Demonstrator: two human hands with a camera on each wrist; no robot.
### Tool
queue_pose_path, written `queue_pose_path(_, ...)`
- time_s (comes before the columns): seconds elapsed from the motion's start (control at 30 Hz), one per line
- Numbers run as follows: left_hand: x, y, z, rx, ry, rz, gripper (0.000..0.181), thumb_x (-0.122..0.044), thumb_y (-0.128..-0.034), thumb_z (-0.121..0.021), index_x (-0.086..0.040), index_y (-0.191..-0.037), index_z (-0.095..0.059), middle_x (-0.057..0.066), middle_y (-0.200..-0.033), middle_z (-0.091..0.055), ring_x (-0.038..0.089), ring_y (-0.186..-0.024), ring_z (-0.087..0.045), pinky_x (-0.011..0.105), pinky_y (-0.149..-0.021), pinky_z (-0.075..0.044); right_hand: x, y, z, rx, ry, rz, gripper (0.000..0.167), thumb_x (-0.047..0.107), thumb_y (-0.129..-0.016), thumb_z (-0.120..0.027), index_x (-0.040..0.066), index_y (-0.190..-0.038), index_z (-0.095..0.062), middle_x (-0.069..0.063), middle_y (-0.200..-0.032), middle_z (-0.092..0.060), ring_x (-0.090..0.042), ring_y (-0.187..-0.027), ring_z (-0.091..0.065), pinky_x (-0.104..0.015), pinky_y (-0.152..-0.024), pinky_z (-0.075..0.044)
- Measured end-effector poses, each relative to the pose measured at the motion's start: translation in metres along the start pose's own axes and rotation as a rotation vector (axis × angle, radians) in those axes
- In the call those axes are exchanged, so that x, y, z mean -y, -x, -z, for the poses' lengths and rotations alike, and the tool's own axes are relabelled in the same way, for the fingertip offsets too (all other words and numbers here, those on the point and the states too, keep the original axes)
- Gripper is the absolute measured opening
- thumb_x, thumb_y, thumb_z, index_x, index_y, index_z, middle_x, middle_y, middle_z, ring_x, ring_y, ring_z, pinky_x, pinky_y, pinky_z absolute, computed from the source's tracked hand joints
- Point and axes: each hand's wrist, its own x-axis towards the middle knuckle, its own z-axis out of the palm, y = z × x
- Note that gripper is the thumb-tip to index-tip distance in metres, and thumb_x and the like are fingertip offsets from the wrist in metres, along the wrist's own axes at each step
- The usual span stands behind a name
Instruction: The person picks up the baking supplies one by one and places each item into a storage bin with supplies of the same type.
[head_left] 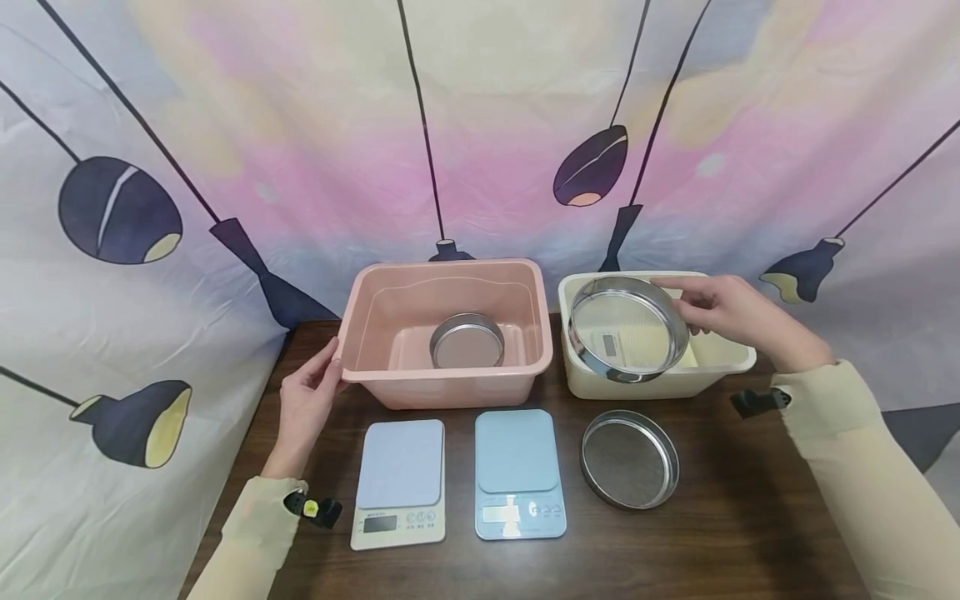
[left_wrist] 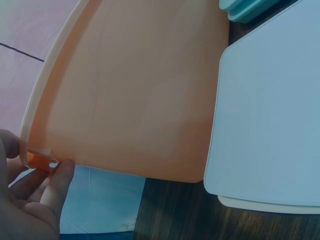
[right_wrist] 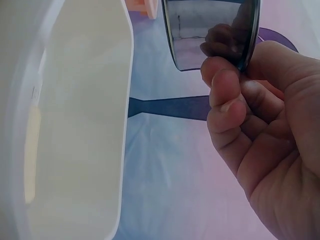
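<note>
Head view: fingers of the right hand pinch the rim of a metal sieve, left of them over the cream tub; fingers of the left hand grip a corner of the pink tub, to their right.

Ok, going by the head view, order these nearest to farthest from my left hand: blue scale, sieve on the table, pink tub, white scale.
1. Pink tub: gripped near its front left corner by your left hand.
2. White scale: in front of the tub's left half.
3. Blue scale: right of the white scale.
4. Sieve: right of the blue scale.
</note>
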Motion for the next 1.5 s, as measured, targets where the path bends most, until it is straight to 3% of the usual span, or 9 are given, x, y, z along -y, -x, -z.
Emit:
queue_pose_path(0.43, 0.001, 0.000, 0.000, -0.018, 0.000, 0.006, 0.041, -0.011, -0.1053, -0.062, -0.005, -0.146, -0.059, 0.024, -0.143, -0.060, -0.007, -0.097, -0.069, 0.014, -0.083, -0.058, 0.007, -0.018, -0.003, 0.029, -0.048, 0.005, 0.044, 0.003, -0.101, -0.058, 0.005, -0.144, -0.062, 0.004, -0.065, -0.061, -0.010, -0.058, -0.056, -0.025, -0.050, -0.046)
queue_pose_path(1.1, 0.001, 0.001, 0.000, -0.015, -0.011, 0.008, 0.041, -0.011, -0.1060, -0.060, -0.005, -0.146, -0.059, 0.023, -0.144, -0.060, -0.006, -0.097, -0.069, 0.014, -0.084, -0.058, 0.023, -0.048, -0.005, 0.070, -0.094, -0.038, 0.046, 0.009, -0.103, -0.060, 0.005, -0.149, -0.057, -0.001, -0.073, -0.067, -0.021, -0.064, -0.063, -0.027, -0.058, -0.054)
queue_pose_path(1.5, -0.001, 0.001, 0.000, -0.013, -0.012, -0.007, 0.041, -0.010, -0.1058, -0.060, -0.003, -0.146, -0.058, 0.025, -0.142, -0.060, -0.007, -0.096, -0.069, 0.013, -0.084, -0.058, 0.031, -0.069, -0.008, 0.075, -0.114, -0.050, 0.048, 0.005, -0.100, -0.057, 0.004, -0.148, -0.058, -0.004, -0.074, -0.067, -0.023, -0.064, -0.062, -0.027, -0.054, -0.049)
